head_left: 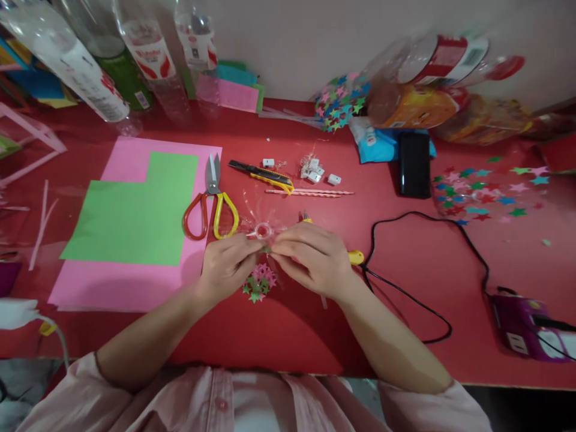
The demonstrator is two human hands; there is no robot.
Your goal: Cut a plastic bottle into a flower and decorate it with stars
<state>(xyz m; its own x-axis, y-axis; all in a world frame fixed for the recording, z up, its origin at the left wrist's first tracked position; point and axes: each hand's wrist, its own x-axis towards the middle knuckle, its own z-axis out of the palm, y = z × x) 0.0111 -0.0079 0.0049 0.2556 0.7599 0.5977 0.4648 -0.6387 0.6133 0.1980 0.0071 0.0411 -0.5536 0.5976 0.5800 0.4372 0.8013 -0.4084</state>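
Note:
My left hand [228,265] and my right hand [314,257] meet at the middle of the red table, fingertips pinched together. Between them is a small green piece [266,249], mostly hidden by the fingers. Just beyond the fingertips lies a clear plastic bottle top with a ring-shaped neck [263,231] and thin strips fanning out. Pink and green paper stars [260,282] form a cluster right below my hands. A yellow-handled tool [355,258] sticks out from behind my right hand.
Scissors [211,201] rest by green paper [135,222] on pink sheets [112,285]. Beyond are a cutter [261,174], small white lights [315,174] and a black phone [414,165]. A black cable [468,237] curves at right. Bottles [150,60] line the back.

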